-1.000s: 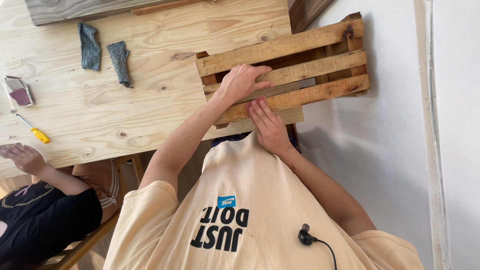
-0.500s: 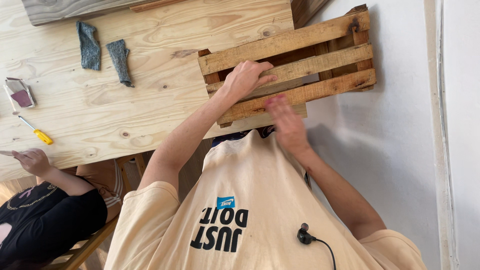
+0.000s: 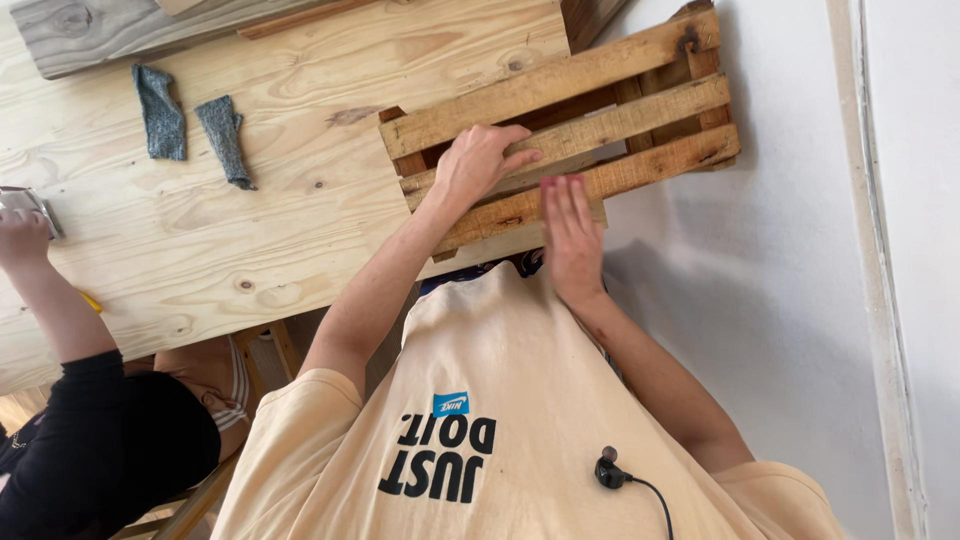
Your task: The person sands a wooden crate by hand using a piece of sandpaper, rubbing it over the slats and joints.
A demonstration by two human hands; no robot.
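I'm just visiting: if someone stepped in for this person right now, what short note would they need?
Left hand: fingers curled over a middle slat of the wooden slat crate, gripping it.
Right hand: open and flat, fingertips on the crate's nearest slat.
The crate lies on the pale wooden table, its right part hanging past the table edge.
Two grey cloth pieces lie further left, untouched.
Another person's hand rests at the table's far left.
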